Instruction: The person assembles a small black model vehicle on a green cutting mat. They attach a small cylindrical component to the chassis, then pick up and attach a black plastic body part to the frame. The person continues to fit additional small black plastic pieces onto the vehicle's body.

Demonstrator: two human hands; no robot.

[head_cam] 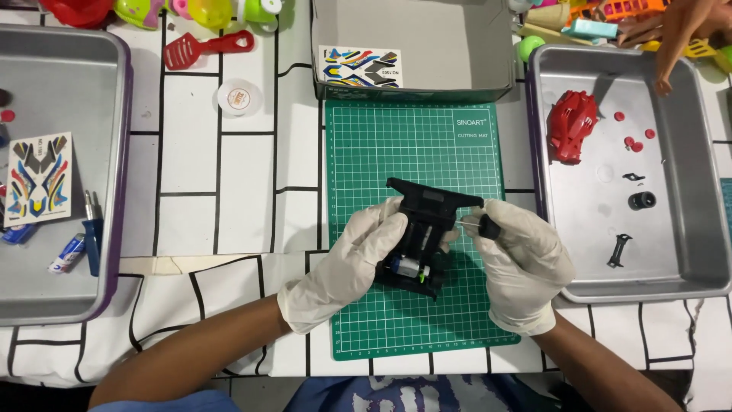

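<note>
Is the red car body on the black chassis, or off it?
Off. The red body lies in the right tray, while the left hand holds the chassis.

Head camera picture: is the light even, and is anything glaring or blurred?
Head view: bright, even overhead light; the right tray shows soft glare and faint shadows under its parts. The gloved left hand and right hand on the black toy car chassis look sharp. Another person's hand at the top right is slightly blurred.

Lying apart in the right metal tray (pixel 690 259): red car body (pixel 573 124), black wheel (pixel 642 201); sticker sheet (pixel 36 177) in left tray (pixel 69 294).
</note>
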